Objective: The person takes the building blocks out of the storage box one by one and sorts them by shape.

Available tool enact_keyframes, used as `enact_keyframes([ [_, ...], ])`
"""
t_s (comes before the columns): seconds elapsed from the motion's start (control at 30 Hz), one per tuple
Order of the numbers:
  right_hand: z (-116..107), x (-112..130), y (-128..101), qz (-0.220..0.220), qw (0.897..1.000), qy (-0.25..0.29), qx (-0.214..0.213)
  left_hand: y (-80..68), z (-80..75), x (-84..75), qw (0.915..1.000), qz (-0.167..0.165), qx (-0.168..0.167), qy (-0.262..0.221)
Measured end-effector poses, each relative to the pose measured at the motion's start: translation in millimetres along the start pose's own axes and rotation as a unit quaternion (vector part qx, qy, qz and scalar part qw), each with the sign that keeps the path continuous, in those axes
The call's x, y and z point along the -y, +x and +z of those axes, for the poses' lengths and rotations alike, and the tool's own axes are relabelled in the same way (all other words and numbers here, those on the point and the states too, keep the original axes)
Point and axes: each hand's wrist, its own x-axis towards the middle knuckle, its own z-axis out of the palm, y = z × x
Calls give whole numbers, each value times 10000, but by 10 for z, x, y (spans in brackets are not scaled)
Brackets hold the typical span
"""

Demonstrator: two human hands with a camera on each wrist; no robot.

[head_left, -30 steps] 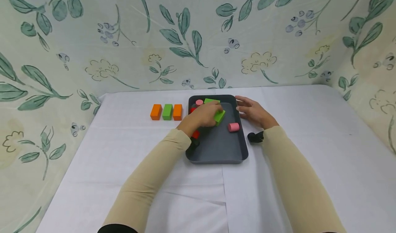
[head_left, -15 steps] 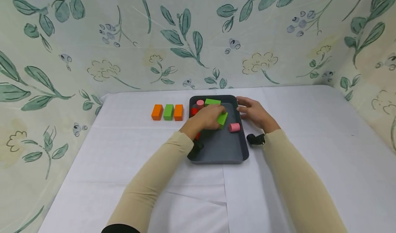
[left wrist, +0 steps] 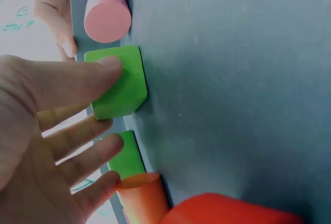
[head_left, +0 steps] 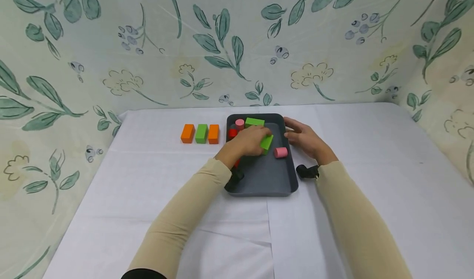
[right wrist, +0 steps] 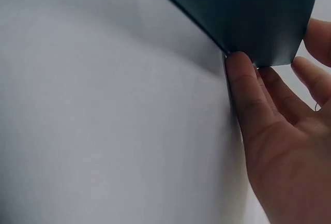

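Observation:
Inside the dark grey tray, my left hand pinches a green block. The left wrist view shows the thumb on top of this green block, with the other fingers spread below. A pink cylinder lies on its side near the tray's right wall, just beyond the held block. My right hand is at the tray's right side. In the right wrist view its extended fingers touch the outside of the tray wall.
Another green block, an upright pink cylinder and red pieces sit along the tray's far and left sides, partly hidden by the left hand. On the white cloth left of the tray stand an orange block, a green block and another orange block.
My left hand has shifted slightly right and toward me with the green block, then held still. The right hand's fingers have moved slightly along the tray's right edge.

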Motion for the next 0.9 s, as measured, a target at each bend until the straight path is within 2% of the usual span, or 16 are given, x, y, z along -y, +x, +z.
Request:
enact_keyframes([
  [0.27, -10, -18, 28, 137, 9999, 21, 59, -8, 1, 21, 9996, 131, -76, -220],
  [0.6, -27, -29, 17, 173, 9998, 31, 114, -33, 2, 92, 9960, 185, -535, -690],
  [0.9, -37, -37, -5, 177, 9997, 103, 130, -74, -56, 89, 9937, 238, -556, -943],
])
